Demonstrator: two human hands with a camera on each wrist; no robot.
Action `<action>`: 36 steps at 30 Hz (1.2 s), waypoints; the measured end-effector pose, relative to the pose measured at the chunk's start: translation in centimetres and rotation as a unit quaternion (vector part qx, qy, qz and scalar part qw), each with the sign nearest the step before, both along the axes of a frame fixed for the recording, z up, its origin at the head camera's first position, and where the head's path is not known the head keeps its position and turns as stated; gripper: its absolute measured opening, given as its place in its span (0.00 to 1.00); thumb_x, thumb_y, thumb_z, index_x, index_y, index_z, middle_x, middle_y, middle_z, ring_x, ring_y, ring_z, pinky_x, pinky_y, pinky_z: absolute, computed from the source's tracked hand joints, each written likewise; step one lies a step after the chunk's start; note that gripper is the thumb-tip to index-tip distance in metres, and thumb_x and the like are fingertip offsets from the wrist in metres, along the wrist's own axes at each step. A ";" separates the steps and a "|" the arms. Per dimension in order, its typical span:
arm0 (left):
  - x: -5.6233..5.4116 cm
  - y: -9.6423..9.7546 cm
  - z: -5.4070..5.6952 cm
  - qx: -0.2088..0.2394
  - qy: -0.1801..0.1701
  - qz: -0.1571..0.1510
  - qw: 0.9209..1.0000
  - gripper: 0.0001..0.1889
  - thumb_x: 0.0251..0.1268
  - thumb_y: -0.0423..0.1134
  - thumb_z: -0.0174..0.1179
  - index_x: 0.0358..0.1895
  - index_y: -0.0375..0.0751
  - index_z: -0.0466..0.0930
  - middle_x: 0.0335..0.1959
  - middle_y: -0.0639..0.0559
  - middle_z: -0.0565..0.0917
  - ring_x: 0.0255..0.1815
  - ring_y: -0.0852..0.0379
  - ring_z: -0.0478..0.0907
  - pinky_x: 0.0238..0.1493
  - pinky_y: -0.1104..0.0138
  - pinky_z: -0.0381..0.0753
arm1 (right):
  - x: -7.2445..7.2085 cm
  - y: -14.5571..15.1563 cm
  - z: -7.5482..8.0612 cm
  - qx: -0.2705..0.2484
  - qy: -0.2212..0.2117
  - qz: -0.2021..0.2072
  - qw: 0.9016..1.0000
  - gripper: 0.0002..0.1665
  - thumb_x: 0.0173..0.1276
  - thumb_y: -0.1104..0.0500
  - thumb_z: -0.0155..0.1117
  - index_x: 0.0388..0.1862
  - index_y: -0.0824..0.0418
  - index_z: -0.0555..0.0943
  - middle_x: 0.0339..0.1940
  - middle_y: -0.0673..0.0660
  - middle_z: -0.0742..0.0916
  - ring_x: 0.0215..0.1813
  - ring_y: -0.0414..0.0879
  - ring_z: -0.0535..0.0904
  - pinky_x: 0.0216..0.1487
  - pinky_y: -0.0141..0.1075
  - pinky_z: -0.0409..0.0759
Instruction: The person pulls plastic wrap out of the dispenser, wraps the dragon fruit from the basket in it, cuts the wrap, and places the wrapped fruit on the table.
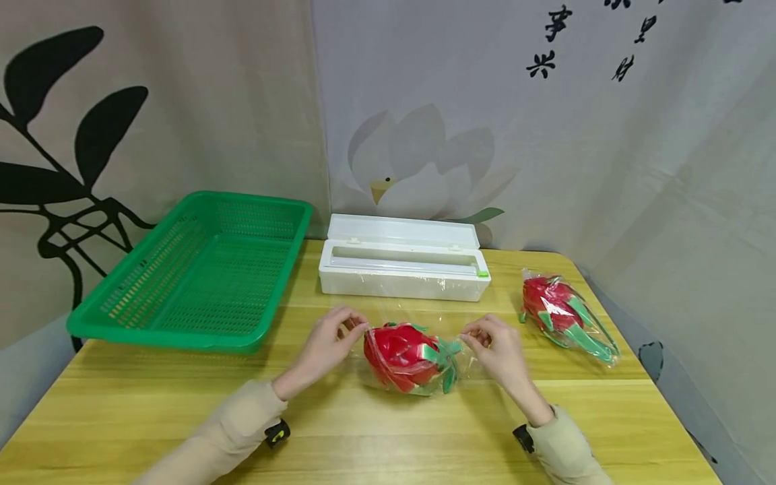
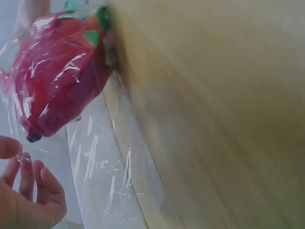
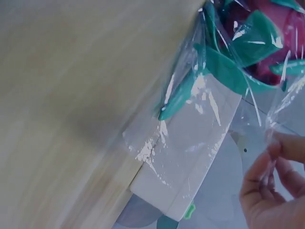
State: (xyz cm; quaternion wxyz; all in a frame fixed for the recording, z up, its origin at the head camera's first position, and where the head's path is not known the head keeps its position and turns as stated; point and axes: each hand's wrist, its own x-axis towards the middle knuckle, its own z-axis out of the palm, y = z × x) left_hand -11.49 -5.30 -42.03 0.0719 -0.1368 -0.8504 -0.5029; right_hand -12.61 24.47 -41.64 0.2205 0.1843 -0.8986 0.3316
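A red dragon fruit [image 1: 400,357] with green leafy tips lies on the table between my hands, with clear plastic film [image 2: 102,162] over it. My left hand [image 1: 335,339] pinches the film beside the fruit's left end. At the leafy right end, my right hand [image 1: 496,345] pinches the film between thumb and fingertips. Loose film spreads from under the fruit toward the white box in both wrist views. In the right wrist view the green leaves [image 3: 224,71] show through the shiny film.
An open white cling film box [image 1: 405,279] with a roll inside stands behind the fruit. A green plastic basket [image 1: 261,330] is at the left. Another dragon fruit [image 1: 548,303], wrapped in film, lies near the table's right edge. A printed curtain [image 1: 424,81] hangs behind.
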 end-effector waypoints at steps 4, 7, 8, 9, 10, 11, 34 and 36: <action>0.1 0.5 -0.3 -0.042 0.057 0.015 0.997 0.05 0.60 0.31 0.62 0.39 0.40 0.81 0.33 0.51 0.82 0.36 0.59 0.77 0.36 0.68 0.81 | 0.0 -0.5 -0.4 0.006 0.011 0.012 1.000 0.07 0.47 0.73 0.73 0.24 0.65 0.85 0.23 0.54 0.84 0.23 0.38 0.76 0.24 0.24 0.78; 0.3 0.7 -0.4 -0.081 0.114 0.013 0.990 0.07 0.58 0.28 0.63 0.39 0.40 0.83 0.35 0.50 0.85 0.39 0.57 0.82 0.42 0.64 0.84 | 0.0 -0.6 -0.8 -0.003 0.013 0.046 0.999 0.08 0.46 0.76 0.72 0.26 0.67 0.85 0.26 0.56 0.85 0.26 0.43 0.82 0.30 0.25 0.82; 0.4 0.7 -0.5 -0.095 0.132 0.010 0.987 0.07 0.57 0.28 0.63 0.38 0.40 0.84 0.36 0.50 0.86 0.40 0.56 0.83 0.42 0.64 0.85 | 0.0 -0.5 -0.9 -0.003 0.011 0.063 0.998 0.09 0.47 0.76 0.71 0.27 0.67 0.85 0.27 0.57 0.86 0.28 0.45 0.83 0.31 0.26 0.83; 0.5 0.7 -0.5 -0.109 0.150 0.005 0.983 0.07 0.57 0.27 0.63 0.38 0.40 0.84 0.37 0.50 0.86 0.40 0.56 0.83 0.43 0.65 0.85 | 0.1 -0.4 -1.0 -0.001 0.007 0.081 0.997 0.09 0.49 0.76 0.70 0.29 0.67 0.85 0.29 0.58 0.87 0.30 0.46 0.84 0.33 0.27 0.84; 0.7 0.6 -0.5 -0.122 0.165 -0.001 0.979 0.08 0.57 0.27 0.63 0.39 0.39 0.85 0.38 0.50 0.86 0.41 0.55 0.84 0.43 0.66 0.85 | 0.2 -0.3 -1.0 0.002 -0.001 0.101 0.995 0.10 0.51 0.76 0.69 0.33 0.67 0.86 0.32 0.58 0.88 0.32 0.48 0.85 0.35 0.28 0.85; 0.8 0.5 -0.5 -0.139 0.176 -0.009 0.974 0.08 0.58 0.28 0.62 0.41 0.39 0.85 0.40 0.50 0.86 0.41 0.56 0.84 0.43 0.67 0.85 | 0.3 -0.2 -1.0 0.008 -0.011 0.121 0.993 0.11 0.53 0.74 0.68 0.37 0.67 0.85 0.35 0.59 0.88 0.36 0.49 0.86 0.38 0.31 0.85; 1.2 -0.8 -1.4 -0.275 0.072 -0.093 0.954 0.48 0.54 0.65 0.60 0.74 0.44 0.53 0.73 0.39 0.61 0.70 0.38 0.64 0.65 0.41 0.67 | 1.0 0.0 -1.1 0.171 -0.111 0.205 0.957 0.50 0.58 0.42 0.67 0.75 0.52 0.57 0.69 0.62 0.71 0.66 0.61 0.72 0.60 0.56 0.76; 0.8 -0.8 -1.6 -0.272 0.064 -0.094 0.956 0.51 0.52 0.66 0.62 0.74 0.43 0.53 0.73 0.39 0.62 0.70 0.37 0.63 0.65 0.41 0.67 | 0.7 -0.3 -1.1 0.173 -0.118 0.202 0.957 0.53 0.57 0.42 0.69 0.76 0.53 0.55 0.69 0.64 0.70 0.66 0.62 0.71 0.59 0.57 0.75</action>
